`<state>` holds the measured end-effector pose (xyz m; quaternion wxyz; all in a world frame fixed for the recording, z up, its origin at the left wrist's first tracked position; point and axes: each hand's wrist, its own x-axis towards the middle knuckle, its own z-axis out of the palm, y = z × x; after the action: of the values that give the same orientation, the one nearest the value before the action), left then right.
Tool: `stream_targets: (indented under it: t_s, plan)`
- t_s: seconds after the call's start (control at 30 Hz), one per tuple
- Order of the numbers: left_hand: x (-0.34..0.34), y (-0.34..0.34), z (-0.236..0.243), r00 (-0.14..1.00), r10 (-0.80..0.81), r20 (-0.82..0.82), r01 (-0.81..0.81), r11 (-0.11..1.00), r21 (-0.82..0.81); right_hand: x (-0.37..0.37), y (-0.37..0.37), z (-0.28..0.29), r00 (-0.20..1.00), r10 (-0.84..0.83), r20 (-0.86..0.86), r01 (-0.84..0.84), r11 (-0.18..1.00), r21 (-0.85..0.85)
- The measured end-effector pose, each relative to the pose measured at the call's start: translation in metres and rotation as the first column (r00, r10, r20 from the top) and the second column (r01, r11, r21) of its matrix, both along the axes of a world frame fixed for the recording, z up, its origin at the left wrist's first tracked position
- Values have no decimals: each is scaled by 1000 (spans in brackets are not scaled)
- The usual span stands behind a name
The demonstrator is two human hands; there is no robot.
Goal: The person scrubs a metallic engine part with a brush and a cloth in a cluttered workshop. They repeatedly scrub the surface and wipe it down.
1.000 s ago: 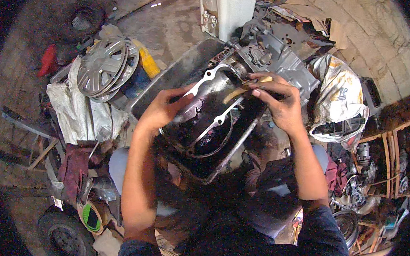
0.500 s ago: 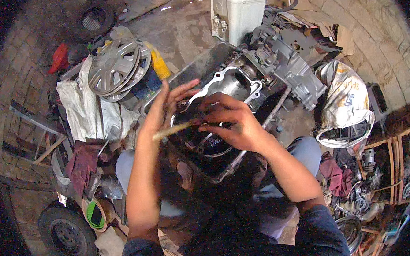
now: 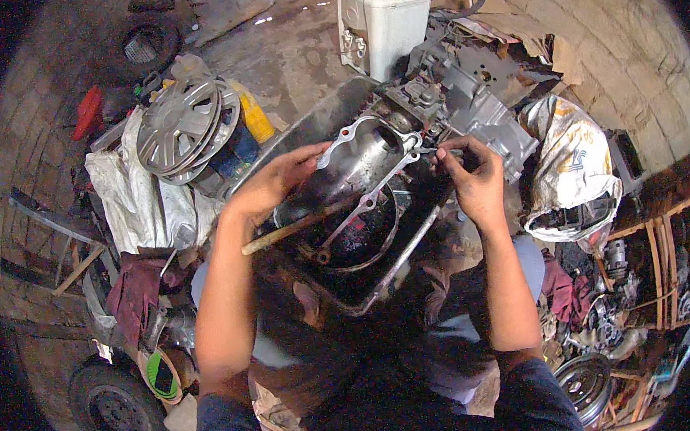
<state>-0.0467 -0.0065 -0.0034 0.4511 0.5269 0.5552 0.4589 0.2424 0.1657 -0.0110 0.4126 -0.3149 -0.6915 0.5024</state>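
An open cast-metal housing (image 3: 358, 166), with a pale flange and bolt holes, is tilted over the oily black tray (image 3: 396, 268). The fingers of my left hand (image 3: 283, 177) are closed on the left end of its flange. At the opposite end, my right hand (image 3: 479, 182) is bent in a pinch at the flange's corner; the exact contact is partly hidden. A wooden-handled tool (image 3: 283, 230) lies slanting across the tray's left side, its far end lost in the dark under the housing. Beneath the housing shows a round dark metal part (image 3: 366, 242).
Beyond the tray sit a grey gearbox casing (image 3: 485, 112) and a white plastic tank (image 3: 385, 27). Wheel covers (image 3: 182, 131) are stacked at left near a yellow container (image 3: 252, 114). A white sack (image 3: 567, 170) stands at right. A tyre (image 3: 118, 407) lies lower left.
My right hand has let go of the wooden-handled tool and moved right to the housing's far end. The housing is tilted differently, and the tool now rests across the tray.
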Motion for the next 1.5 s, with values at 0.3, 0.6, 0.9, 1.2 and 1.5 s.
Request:
stream_targets:
  t_s: [0.3, 0.6, 0.9, 1.2, 1.5]
  plan:
    - [-8, 51, -8, 916, 18, -401, -89, 983, -159, 10, -1, -16, 988, -62, 144, 38, 986, 163]
    - [8, 41, -8, 985, 18, -170, -63, 962, -265, 7, 1, -24, 970, -197, 142, 149, 945, 291]
    - [9, 51, 2, 978, -206, -19, 202, 972, -118, -11, -2, -40, 940, -334, 70, 291, 891, 349]
    - [33, 47, 16, 982, -90, -163, 88, 996, -20, -5, 1, -36, 964, -234, 126, 137, 843, 521]
    - [20, 52, -2, 982, -50, 181, 66, 995, -81, -19, -2, -32, 948, -282, 147, 162, 826, 541]
